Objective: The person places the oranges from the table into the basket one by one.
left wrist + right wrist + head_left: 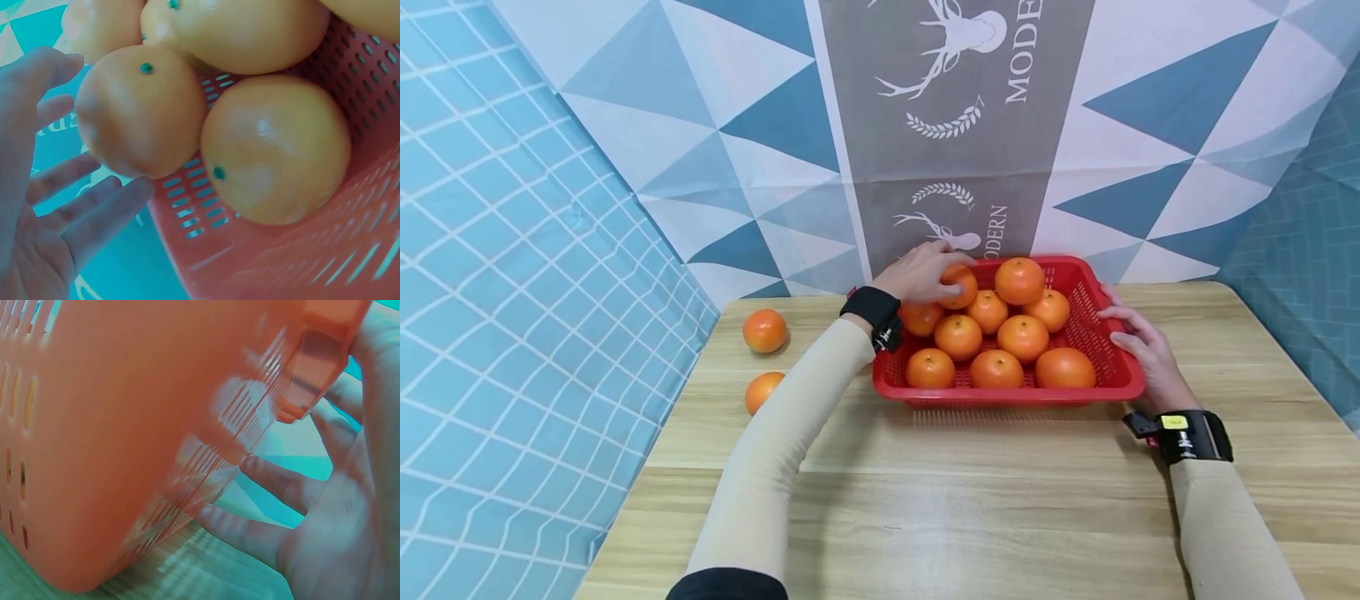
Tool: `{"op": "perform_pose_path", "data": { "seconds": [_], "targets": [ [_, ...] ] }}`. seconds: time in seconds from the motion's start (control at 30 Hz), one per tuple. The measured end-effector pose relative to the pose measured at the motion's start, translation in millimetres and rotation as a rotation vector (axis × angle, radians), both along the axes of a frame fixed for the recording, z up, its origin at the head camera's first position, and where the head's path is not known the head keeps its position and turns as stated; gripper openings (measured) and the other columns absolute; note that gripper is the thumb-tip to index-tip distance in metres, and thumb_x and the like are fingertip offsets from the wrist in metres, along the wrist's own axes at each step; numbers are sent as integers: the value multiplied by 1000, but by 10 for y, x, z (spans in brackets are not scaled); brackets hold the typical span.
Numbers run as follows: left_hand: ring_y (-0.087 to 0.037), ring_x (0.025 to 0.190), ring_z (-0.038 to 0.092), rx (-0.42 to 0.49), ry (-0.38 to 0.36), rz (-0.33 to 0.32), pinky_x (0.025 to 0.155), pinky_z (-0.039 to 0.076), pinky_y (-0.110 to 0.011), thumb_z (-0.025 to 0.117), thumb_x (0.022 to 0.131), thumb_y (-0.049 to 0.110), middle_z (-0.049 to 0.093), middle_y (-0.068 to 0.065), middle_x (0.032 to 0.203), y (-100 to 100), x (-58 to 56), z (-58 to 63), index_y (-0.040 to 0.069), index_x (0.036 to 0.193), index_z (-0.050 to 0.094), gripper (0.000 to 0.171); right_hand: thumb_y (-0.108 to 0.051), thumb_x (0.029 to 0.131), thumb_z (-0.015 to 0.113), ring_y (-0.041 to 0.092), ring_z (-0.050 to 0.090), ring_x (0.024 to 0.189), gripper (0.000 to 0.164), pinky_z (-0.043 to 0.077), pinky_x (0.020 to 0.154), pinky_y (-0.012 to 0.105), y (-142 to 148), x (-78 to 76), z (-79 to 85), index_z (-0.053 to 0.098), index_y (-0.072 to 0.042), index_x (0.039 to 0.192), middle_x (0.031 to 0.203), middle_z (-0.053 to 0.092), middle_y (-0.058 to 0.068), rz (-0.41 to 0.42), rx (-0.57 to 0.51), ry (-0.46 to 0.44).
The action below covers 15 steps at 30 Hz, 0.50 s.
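A red plastic basket (917, 394) with slotted walls holds several round orange fruits, which look like oranges or persimmons. At its back left corner, my left hand (917, 273) reaches over the rim to one orange fruit (958, 286) on top of the others. In the left wrist view, the fingers (94, 219) are spread beside that fruit (140, 112), with fingertips at its edge. My right hand (1153, 358) rests against the basket's right side. In the right wrist view, its fairly straight fingers (281, 484) touch the outer wall under the rim.
Two more orange fruits lie on the wooden table (970, 500) left of the basket: one farther back (765, 331), one (762, 390) partly hidden by my left sleeve (790, 450). A patterned cloth (760, 125) hangs behind the table, with blue cloth (512, 292) at the left.
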<state>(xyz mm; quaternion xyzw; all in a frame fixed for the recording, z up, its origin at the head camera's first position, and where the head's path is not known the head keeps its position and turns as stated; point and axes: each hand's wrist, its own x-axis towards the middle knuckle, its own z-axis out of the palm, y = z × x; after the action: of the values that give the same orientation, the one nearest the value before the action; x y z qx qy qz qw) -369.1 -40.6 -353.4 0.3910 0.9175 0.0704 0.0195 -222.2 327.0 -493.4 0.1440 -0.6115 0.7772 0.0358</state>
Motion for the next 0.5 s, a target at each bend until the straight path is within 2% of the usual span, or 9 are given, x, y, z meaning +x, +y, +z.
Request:
{"op": "perform_pose_path", "data": {
  "seconds": [0.23, 0.5],
  "targets": [
    [-38, 149, 56, 59, 25, 6, 131, 47, -49, 68, 110, 37, 58, -18, 163, -51, 8, 125, 23, 162, 63, 54, -9, 117, 49, 25, 16, 172, 42, 64, 102, 20, 7, -5, -12, 56, -8, 159, 193, 12, -10, 5, 3, -36],
    [-35, 155, 53, 78, 19, 41, 135, 44, -49, 66, 110, 44, 58, -14, 166, -196, -4, 156, 23, 163, 60, 57, -7, 117, 48, 20, 21, 170, 40, 63, 103, 19, 3, -14, -22, 59, -6, 155, 192, 18, -9, 3, 0, -3]
  ]
}}
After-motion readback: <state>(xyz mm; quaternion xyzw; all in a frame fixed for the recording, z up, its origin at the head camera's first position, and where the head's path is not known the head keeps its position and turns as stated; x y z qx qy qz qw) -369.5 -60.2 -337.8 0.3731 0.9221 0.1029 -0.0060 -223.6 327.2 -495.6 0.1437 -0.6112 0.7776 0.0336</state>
